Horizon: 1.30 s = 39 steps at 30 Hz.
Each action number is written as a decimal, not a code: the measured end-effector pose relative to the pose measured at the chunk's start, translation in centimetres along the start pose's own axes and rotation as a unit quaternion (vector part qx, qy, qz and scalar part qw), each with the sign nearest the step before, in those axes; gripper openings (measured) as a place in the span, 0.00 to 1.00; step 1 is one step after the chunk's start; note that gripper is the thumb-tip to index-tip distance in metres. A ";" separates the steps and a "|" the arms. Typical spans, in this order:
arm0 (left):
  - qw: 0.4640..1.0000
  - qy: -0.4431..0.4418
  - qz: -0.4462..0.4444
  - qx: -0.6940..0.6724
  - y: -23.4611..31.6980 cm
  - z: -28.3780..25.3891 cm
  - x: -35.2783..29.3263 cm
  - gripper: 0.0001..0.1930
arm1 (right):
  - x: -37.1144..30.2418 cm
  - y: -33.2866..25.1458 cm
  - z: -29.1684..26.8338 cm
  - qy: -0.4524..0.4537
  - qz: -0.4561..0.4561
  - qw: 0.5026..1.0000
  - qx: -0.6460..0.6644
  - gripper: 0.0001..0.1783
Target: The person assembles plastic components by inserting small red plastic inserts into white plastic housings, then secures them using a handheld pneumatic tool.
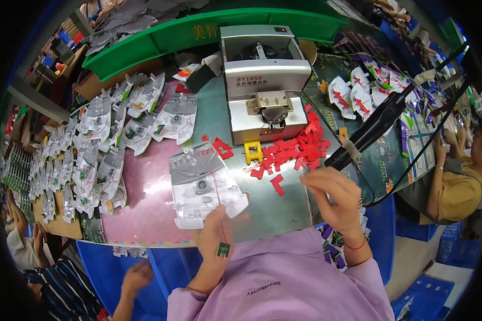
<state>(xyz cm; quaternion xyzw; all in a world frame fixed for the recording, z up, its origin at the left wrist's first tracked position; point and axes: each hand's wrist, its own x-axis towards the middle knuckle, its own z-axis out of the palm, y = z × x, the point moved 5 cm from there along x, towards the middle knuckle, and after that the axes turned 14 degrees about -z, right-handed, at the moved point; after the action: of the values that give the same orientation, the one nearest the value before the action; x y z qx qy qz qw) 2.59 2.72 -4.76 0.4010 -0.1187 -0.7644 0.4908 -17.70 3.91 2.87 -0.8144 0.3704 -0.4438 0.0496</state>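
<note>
My left hand [214, 230] grips the lower edge of a white and grey plastic toy shell [201, 186], held over the table with its inner side up. Posts and a round dark part show inside the shell. A thin wire runs from it to a small green circuit board [223, 250] hanging over my left wrist. My right hand [337, 200] hovers at the table's right front with loosely bent fingers and nothing visible in them. Just beyond it is the end of a black electric screwdriver [367, 131]. Loose red plastic pieces [300, 147] lie in a heap ahead of that hand.
A silver screw feeder [268, 80] stands mid-table, a yellow spool-like part [253, 153] before it. Similar shells [96, 120] crowd the left side. White parts with red pieces [353, 96] lie at right. A green trough [160, 40] runs behind. Other people sit on both sides.
</note>
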 end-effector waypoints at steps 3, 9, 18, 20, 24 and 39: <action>1.000 -0.005 0.026 -0.010 0.1 0.1 -0.1 0.21 | 0.0 1.4 1.2 -0.016 0.103 0.994 -0.020 0.07; 0.999 0.022 0.006 0.030 -0.9 0.0 -0.3 0.22 | 0.1 1.7 6.0 -0.169 0.069 0.974 -0.133 0.08; 0.998 -0.006 -0.056 -0.012 -1.7 0.3 0.3 0.24 | -1.7 0.5 5.3 -0.158 0.035 0.983 -0.081 0.11; 0.999 -0.017 -0.043 -0.024 -1.8 0.6 0.2 0.25 | -2.1 0.0 5.1 -0.155 0.037 0.985 -0.068 0.10; 0.998 -0.010 -0.052 -0.025 -2.2 0.4 0.2 0.26 | -2.3 0.5 4.3 -0.116 0.062 0.988 -0.075 0.07; 0.998 -0.039 -0.038 0.020 -2.1 1.3 -0.2 0.24 | -2.9 2.6 4.1 -0.104 0.113 0.987 0.039 0.13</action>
<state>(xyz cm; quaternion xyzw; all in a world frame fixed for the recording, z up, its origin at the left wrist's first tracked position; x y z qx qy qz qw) 0.30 3.61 -5.02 0.3846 -0.1378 -0.7949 0.4485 -16.99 2.93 -2.65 -0.8066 0.4354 -0.3621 0.1697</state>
